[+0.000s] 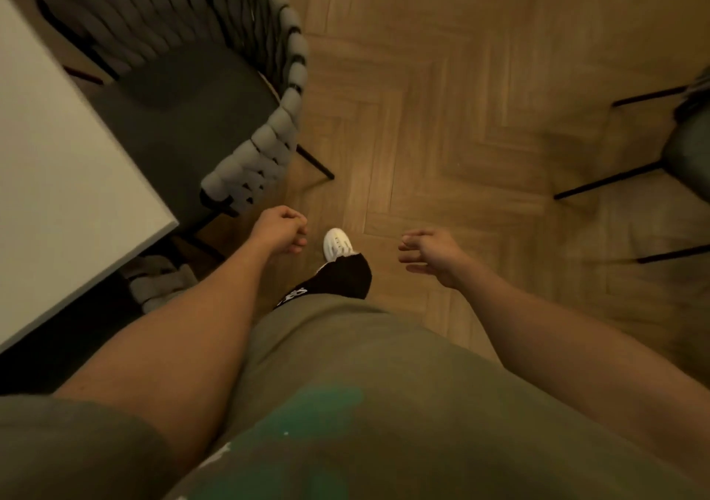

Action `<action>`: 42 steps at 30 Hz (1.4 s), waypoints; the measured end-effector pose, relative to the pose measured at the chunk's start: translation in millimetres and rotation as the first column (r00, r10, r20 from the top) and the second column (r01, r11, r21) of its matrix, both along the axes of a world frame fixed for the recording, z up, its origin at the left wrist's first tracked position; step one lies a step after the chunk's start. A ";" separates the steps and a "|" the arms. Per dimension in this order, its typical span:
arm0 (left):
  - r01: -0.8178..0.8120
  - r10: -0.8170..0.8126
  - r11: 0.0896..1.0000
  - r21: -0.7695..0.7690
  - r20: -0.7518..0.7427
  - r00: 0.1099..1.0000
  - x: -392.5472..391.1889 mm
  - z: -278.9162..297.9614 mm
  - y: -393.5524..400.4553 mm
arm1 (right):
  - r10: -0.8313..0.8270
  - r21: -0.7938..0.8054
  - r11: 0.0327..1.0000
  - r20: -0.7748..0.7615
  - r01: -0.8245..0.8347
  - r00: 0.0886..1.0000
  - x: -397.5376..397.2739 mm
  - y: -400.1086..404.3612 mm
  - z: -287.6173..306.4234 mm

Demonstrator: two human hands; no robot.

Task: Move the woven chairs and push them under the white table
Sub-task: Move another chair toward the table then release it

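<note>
- While both arms reach forward over the herringbone wood floor (442, 123), the left hand (282, 230) hangs with fingers loosely curled, holding nothing, just beside the near end of a grey woven chair (215, 88).
- That chair's dark seat is partly tucked under the edge of the white table (50, 177), its woven backrest curving out toward the open floor.
- The right hand (428, 254) is also free, fingers relaxed and slightly spread, touching nothing.
- A second chair (684, 146), with thin black legs, stands well apart at the right edge, only partly in view.
- Below the hands, a white shoe (337, 243) and a black trouser leg (342, 280) show past an olive shirt (384, 403).
- Something grey and woven (161, 280) lies under the table's near corner; I cannot tell what it is.
</note>
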State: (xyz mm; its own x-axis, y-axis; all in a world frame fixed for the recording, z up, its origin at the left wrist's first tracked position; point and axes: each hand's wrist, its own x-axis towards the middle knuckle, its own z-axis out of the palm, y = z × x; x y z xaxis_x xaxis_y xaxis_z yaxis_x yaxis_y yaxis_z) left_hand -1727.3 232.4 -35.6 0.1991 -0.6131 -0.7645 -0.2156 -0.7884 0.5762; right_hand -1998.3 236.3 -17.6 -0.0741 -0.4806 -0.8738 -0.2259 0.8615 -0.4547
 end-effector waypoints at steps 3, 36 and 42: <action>0.013 -0.013 0.999 0.032 -0.013 1.000 2.5 -0.2 -54.6 | 0.047 0.004 0.999 -0.022 -0.047 0.999 5.0 -61.5 7.0; -0.626 0.629 0.775 0.091 -0.005 0.778 -8.3 13.0 -474.3 | 0.671 0.024 0.740 0.030 -0.672 0.741 73.2 -640.3 4.8; -0.737 0.740 0.668 0.105 0.008 0.672 26.4 5.5 -509.3 | 0.800 -0.002 0.600 0.022 -0.800 0.600 156.7 -705.4 5.6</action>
